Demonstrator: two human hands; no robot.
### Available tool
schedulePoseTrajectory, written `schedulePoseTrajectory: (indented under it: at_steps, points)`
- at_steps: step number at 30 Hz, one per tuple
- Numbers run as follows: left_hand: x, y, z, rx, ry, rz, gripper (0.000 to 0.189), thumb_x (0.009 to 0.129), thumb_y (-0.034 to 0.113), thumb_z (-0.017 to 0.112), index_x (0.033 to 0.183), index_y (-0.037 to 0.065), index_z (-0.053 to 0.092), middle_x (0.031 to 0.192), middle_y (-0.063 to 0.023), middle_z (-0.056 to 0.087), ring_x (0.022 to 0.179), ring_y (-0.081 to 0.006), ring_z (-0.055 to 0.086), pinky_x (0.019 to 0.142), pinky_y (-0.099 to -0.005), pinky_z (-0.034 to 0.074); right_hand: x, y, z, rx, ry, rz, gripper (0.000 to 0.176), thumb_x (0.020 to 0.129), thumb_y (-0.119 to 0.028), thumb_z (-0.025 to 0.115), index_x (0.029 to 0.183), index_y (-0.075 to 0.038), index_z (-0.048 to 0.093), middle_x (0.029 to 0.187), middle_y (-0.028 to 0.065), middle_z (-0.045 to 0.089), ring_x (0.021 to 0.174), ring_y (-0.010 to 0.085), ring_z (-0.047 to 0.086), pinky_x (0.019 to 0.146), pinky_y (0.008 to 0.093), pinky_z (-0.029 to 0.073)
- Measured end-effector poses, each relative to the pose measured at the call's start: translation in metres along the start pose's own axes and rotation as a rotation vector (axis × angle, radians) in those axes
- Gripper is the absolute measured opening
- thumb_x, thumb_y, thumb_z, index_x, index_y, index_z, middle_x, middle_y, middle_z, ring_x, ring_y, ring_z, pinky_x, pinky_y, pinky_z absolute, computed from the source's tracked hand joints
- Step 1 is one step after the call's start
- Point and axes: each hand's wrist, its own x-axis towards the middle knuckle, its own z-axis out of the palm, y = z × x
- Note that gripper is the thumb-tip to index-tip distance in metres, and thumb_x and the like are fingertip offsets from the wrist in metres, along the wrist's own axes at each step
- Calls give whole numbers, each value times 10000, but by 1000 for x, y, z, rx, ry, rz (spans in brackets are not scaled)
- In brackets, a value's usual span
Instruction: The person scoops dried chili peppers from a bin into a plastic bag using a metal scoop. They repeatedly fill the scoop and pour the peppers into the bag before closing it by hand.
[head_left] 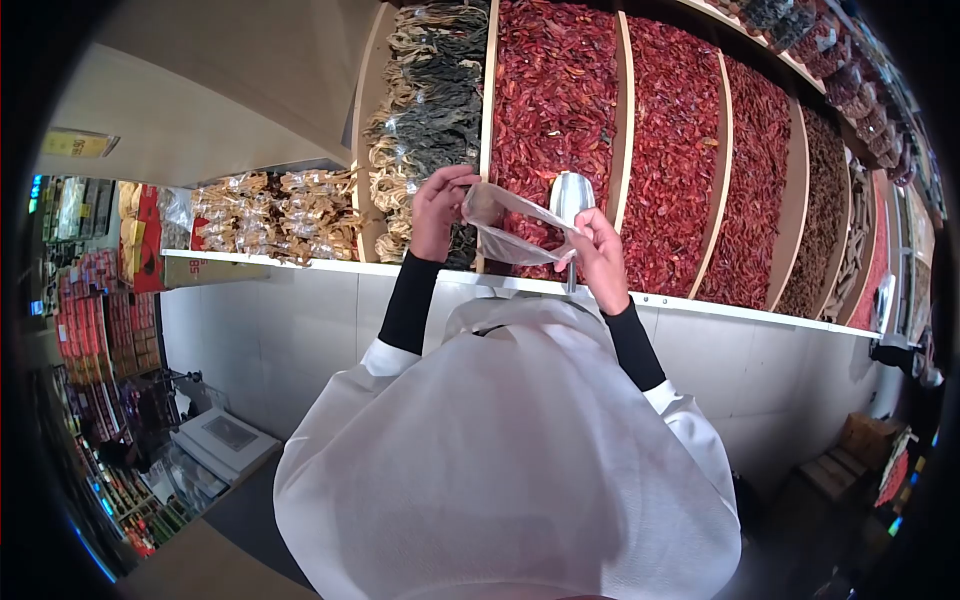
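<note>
Both my hands hold a clear plastic bag [520, 247] with its mouth spread apart. On its left side, my left hand [438, 212] grips the edge with bent fingers. At the other side, my right hand [598, 262] pinches the rim between thumb and fingers. Right behind the bag, a metal scoop [572, 196] rests in the bin of dried red chilies [555, 90], its handle pointing toward me beside my right hand. The bag overlaps the front of that chili bin in this view.
More bins of dried red chilies [675, 150] run to the right behind wooden dividers [716, 215]. Left of my hands lie dark dried strands [430, 110] and tan dried goods [290, 215]. A pale front ledge [690, 304] edges the display. At lower left stands a scale-like white device [225, 437].
</note>
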Motion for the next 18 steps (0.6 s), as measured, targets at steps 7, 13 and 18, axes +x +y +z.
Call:
schedulePoseTrajectory:
  at_steps: [7, 13, 18]
  points:
    - [-36, -60, -33, 638, -433, 19, 948, 685, 175, 786, 1469, 56, 267, 1482, -109, 343, 1371, -230, 339, 1134, -378, 257, -5, -8, -2, 99, -105, 102, 73, 947, -32, 472, 915, -82, 430, 586, -19, 455, 501, 121, 575, 511, 222, 414]
    - [-18, -94, 19, 747, -378, 257, 222, 893, 85, 561, 1070, -25, 634, 1002, -130, 678, 931, -187, 649, 813, -305, 499, -11, 4, -17, 288, -91, 76, 65, 951, -68, 496, 957, -75, 432, 587, -11, 442, 514, 126, 557, 545, 253, 463]
    - [-26, -79, 48, 721, -230, 250, 230, 880, 104, 555, 1061, -7, 645, 898, -176, 683, 863, -291, 685, 803, -359, 493, -17, 37, -53, 97, 92, -229, 524, 859, -265, 717, 1233, -45, 424, 979, 49, 551, 874, 147, 593, 777, 293, 515]
